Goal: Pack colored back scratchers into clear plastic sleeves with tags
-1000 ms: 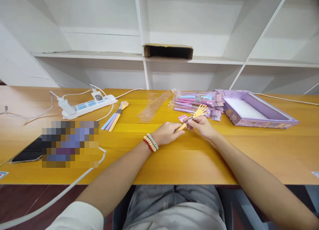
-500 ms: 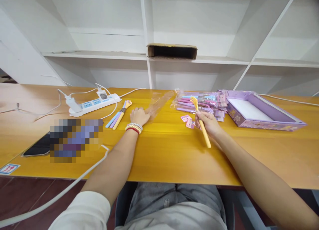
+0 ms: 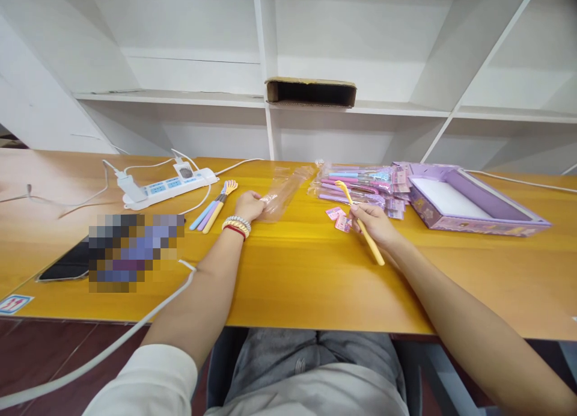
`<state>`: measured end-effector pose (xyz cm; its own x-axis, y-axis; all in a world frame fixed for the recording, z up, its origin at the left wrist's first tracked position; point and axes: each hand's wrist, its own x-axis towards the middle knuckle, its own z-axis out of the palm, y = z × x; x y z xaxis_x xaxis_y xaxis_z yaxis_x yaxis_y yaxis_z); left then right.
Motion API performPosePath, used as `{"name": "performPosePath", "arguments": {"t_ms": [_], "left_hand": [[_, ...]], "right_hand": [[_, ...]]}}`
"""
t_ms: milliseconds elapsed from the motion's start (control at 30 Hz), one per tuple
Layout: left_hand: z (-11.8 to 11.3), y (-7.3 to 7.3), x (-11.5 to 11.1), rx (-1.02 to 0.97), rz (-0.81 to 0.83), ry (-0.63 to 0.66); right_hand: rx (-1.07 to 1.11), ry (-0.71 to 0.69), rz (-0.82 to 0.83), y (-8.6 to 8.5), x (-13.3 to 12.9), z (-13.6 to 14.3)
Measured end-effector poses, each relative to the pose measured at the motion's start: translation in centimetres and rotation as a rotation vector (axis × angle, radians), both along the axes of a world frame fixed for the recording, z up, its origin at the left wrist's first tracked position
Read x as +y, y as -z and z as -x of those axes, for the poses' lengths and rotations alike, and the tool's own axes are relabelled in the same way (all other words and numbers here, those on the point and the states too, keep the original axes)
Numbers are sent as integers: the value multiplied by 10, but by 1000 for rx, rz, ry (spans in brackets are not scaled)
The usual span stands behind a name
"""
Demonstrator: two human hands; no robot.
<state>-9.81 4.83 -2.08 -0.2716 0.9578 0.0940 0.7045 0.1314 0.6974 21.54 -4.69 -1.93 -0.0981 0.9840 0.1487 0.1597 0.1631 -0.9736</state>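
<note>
A yellow back scratcher with a curved, finger-like head is gripped in my right hand, tilted above the table. My left hand pinches the near-left end of a clear plastic sleeve lying on the wood. To its left are several back scratchers with blue, purple and yellow handles, heads bunched together. Just beyond my right hand lies a pile of bagged pastel back scratchers, partly hidden under their wrappers. Small pink cards rest beside my right fingers.
A purple open box stands on the right of the table. At left are a white power strip with plugs and cords, a dark phone and a blurred patch. A cardboard box sits on the white shelf behind.
My left hand has drawn back slightly to the left, its fingers now at the sleeve's edge. The yellow back scratcher has turned a little, its head tipping left.
</note>
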Motion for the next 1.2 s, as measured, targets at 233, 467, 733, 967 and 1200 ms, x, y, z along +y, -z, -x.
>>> {"name": "performPosePath", "arguments": {"t_ms": [233,467,733,967,1200], "left_hand": [[-19,-14,-9,-806,-141,113],[-52,-31,-36,-1091,-113,256],[-100,-7,-64,-915,-208,454],[-103,-1,-69,-791,-142,609],[-112,6,-77,-675,-168,760]], "right_hand": [[1,-34,19,-1,-1,0],[73,-37,17,-4,-4,6],[57,-99,59,-13,-13,11],[-55,-115,79,-18,-15,15],[-190,-157,34,-11,-11,11]]}}
